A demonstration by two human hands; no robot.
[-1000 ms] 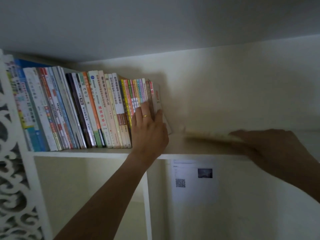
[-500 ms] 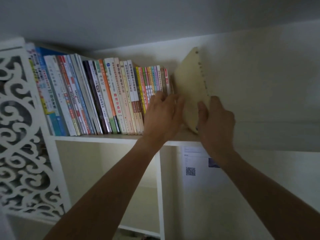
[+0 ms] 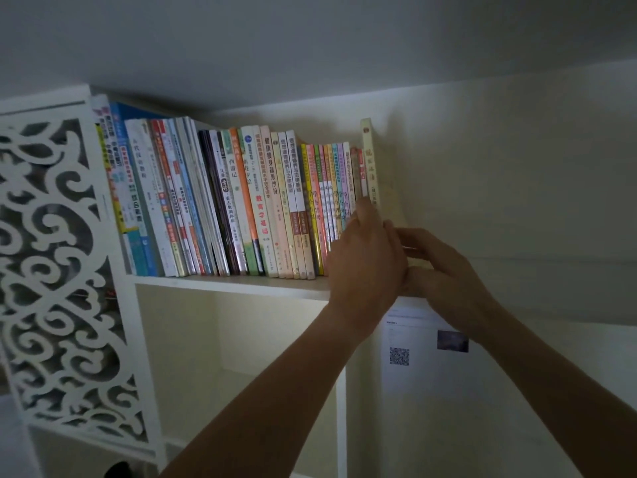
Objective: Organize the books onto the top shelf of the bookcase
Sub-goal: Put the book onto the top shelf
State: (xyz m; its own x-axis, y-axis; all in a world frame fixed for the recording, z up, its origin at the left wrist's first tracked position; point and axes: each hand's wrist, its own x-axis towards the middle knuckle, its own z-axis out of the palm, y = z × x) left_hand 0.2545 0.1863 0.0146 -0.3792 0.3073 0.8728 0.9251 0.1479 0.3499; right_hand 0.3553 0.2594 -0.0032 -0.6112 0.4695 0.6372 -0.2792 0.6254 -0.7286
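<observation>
A long row of upright books [image 3: 262, 205] fills the left part of the top shelf [image 3: 227, 283] of the white bookcase. A tall cream book [image 3: 369, 160] stands upright at the row's right end, spine facing me. My left hand [image 3: 365, 260] rests with straight fingers against the spines of the last books in the row. Just to its right, my right hand [image 3: 444, 270] presses its extended fingers against the lower cover of the cream book. Both hands hide the bottom of that book.
A white carved lattice panel [image 3: 55, 270] forms the bookcase's left side. Below the shelf are open compartments split by a vertical divider [image 3: 341, 419]. A paper sheet with a QR code [image 3: 413, 353] hangs on the right compartment's wall. The top shelf continues to the right of the hands.
My right hand lifted the cream book from lying flat on the shelf, tilted it up, and it now stands upright against the row. My left hand stayed at the row's end.
</observation>
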